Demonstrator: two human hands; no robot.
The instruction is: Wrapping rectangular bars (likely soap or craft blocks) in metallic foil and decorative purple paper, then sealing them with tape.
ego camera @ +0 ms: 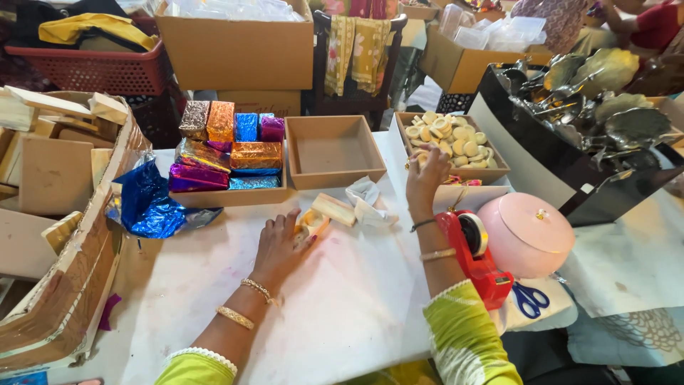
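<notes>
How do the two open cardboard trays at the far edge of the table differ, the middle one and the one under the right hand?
The middle tray is empty, showing its bare floor; the right tray is filled with small pale round pieces. No hand is near the middle tray, while the right hand reaches into the right tray. Both are shallow, brown, open-topped boxes on the white table.

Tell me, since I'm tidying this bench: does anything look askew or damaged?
Yes. The big cardboard box at the left edge is torn, its wall peeling. Crumpled blue foil lies loose beside the tray of wrapped blocks.
</notes>
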